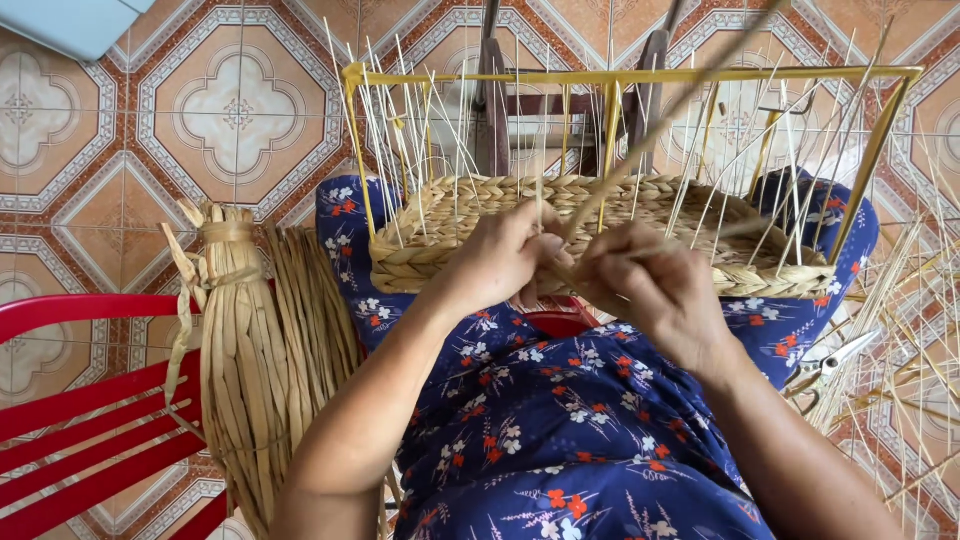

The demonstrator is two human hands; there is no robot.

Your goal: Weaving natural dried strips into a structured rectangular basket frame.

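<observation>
A half-woven straw basket (440, 240) rests on my knees, built around a yellow wire frame (640, 76) with many thin pale stakes (400, 130) standing up from its braided wall. My left hand (500, 258) presses against the basket's near wall, fingers curled on a straw strand (660, 115). That strand slants up to the upper right. My right hand (655, 285) sits just beside the left one, fingers closed on the same weaving strand at the wall. My lap is covered by a blue flowered dress (560, 420).
A tied bundle of dried straw (255, 350) leans at my left, beside a red slatted chair (80, 400). Scissors (830, 370) lie at the right among loose straw. A wooden stool frame (570, 100) stands behind the basket on the patterned tile floor (230, 100).
</observation>
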